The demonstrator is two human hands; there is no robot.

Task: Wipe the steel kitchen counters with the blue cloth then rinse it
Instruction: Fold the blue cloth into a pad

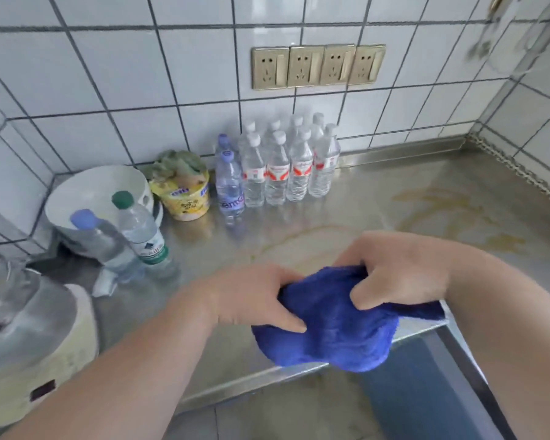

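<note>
— Head view: where's the blue cloth (327, 325)?

— Bunched over the near edge of the steel counter (378, 198), held up by both hands.

— The grips?

— Left hand (254, 296) and right hand (397, 271) each clutch it, fingers curled in.

— Beyond the cloth?

— Yellowish smears (451, 211); water bottles (286, 166) stand at the wall.

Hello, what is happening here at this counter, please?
A person holds a bunched blue cloth in both hands, left hand and right hand, above the front edge of the steel counter. Yellowish smears show on the counter. Water bottles stand by the tiled wall.
</note>
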